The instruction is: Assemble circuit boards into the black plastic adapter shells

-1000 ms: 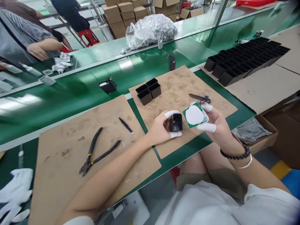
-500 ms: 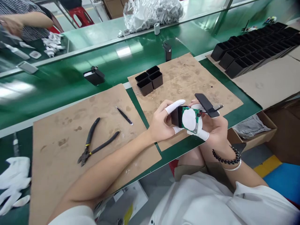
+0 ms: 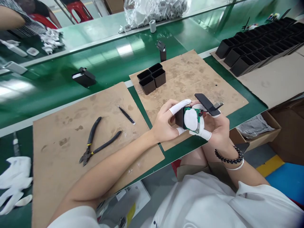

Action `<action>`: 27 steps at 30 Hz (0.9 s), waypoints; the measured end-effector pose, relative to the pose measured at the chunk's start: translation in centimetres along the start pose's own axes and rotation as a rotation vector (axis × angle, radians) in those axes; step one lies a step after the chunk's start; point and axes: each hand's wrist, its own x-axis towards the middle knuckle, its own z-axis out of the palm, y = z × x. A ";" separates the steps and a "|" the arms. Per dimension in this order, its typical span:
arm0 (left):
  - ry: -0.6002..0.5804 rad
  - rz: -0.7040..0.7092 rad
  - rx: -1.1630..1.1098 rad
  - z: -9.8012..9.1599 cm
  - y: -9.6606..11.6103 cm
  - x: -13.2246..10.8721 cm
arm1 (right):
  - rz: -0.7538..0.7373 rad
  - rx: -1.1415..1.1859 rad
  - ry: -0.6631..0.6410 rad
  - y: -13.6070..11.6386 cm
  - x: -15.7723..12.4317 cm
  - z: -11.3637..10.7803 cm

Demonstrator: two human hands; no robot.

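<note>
My left hand (image 3: 167, 122), with white finger cots on thumb and finger, is closed around a black plastic case (image 3: 180, 117). A green circuit board (image 3: 197, 128) with a round white pad (image 3: 190, 120) sits partly in the case's open end. My right hand (image 3: 217, 128), also in finger cots, grips the board's outer end. Above that hand stands a black end cover with plug prongs (image 3: 207, 104), joined to the board by short wires. The right fingers are partly hidden behind the board and cover.
Cutting pliers (image 3: 91, 144) and tweezers (image 3: 126, 114) lie on the left cardboard (image 3: 59, 126). Several empty black cases (image 3: 152, 79) stand ahead, with rows more (image 3: 258, 47) at right. Black adapters (image 3: 84, 77) ride the green belt (image 3: 106, 60). White gloves (image 3: 15, 180) lie far left; a co-worker's arm (image 3: 10, 19) shows beyond.
The adapters on the belt have moved left. My hands keep hold of the case and board, with the board's position in the case much the same. The co-worker's arm has shifted.
</note>
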 end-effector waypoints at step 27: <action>0.028 0.049 0.004 0.3 -0.3 -0.3 | -0.070 -0.122 -0.024 0.1 -0.4 -0.1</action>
